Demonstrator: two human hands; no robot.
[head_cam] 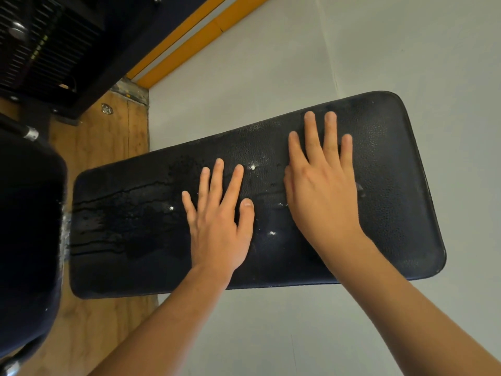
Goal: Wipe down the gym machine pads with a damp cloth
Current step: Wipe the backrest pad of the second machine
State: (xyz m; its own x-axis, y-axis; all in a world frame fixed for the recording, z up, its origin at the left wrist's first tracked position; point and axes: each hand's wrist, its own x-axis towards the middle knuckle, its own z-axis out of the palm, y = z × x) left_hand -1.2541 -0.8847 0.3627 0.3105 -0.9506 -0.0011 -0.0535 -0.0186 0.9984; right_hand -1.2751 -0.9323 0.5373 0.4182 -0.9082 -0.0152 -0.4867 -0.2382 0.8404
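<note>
Pad point(393, 185) lay directly under our left hand point(217, 229) and right hand point(322, 191), both flat, fingers spread, holding nothing; no cloth seen. We judged wiping should lift white flecks point(253, 167) between them, then cracked vinyl point(122, 196) beyond the left.

My left hand point(217, 226) and my right hand point(322, 191), both bare, forearms bare as far as I can see them, fingernails short and plain, knuckles showing on the backs
</note>
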